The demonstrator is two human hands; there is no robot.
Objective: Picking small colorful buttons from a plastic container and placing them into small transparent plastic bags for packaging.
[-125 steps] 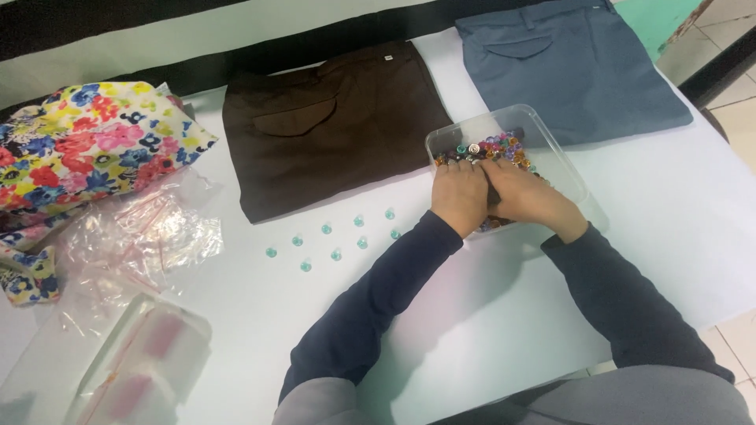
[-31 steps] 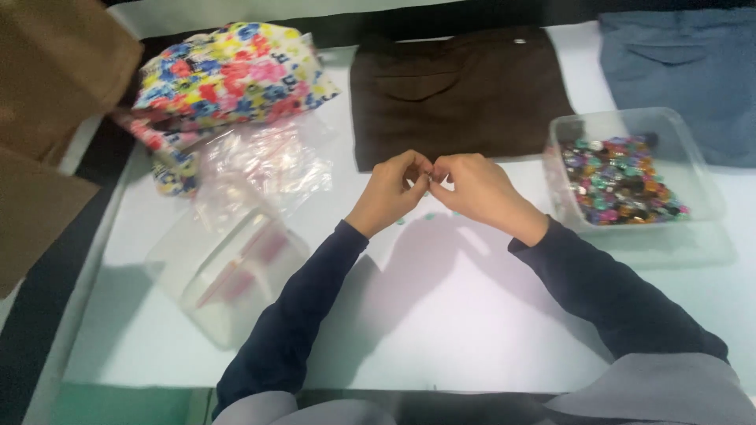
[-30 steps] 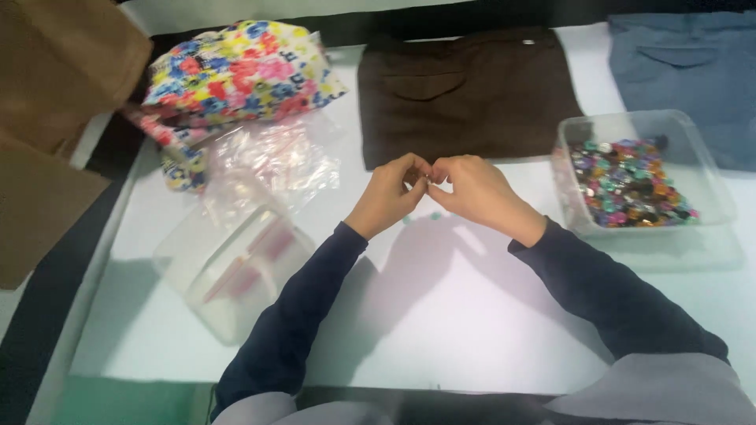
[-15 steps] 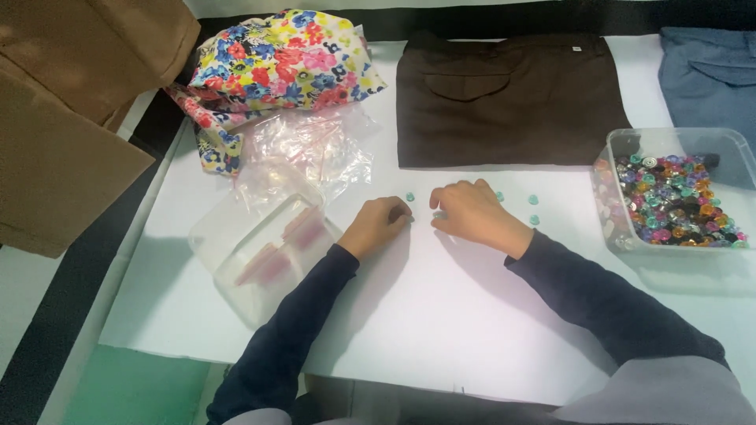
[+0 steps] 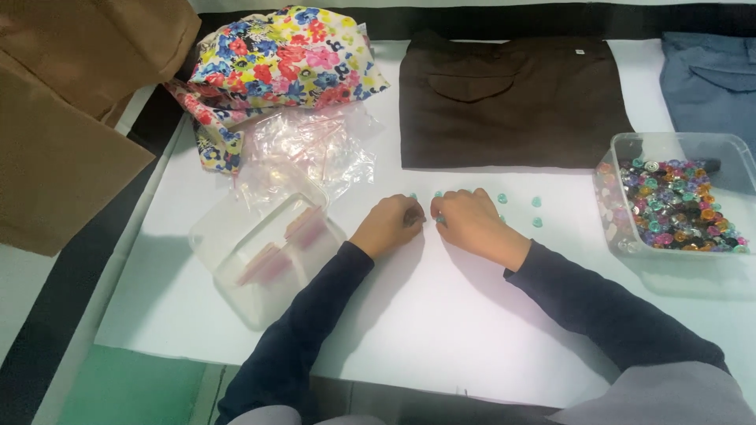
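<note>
Left grip (image 5: 391, 225), right grip (image 5: 467, 221) pinching teal buttons (image 5: 536, 201); white table (image 5: 441, 315) open below.

Long dark navy sleeves to the wrists; grey garment beneath

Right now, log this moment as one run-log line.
left hand: on white table, fingers curled | right hand: gathering small teal buttons | clear plastic tub of mixed buttons: at right | brown trousers: behind
</note>
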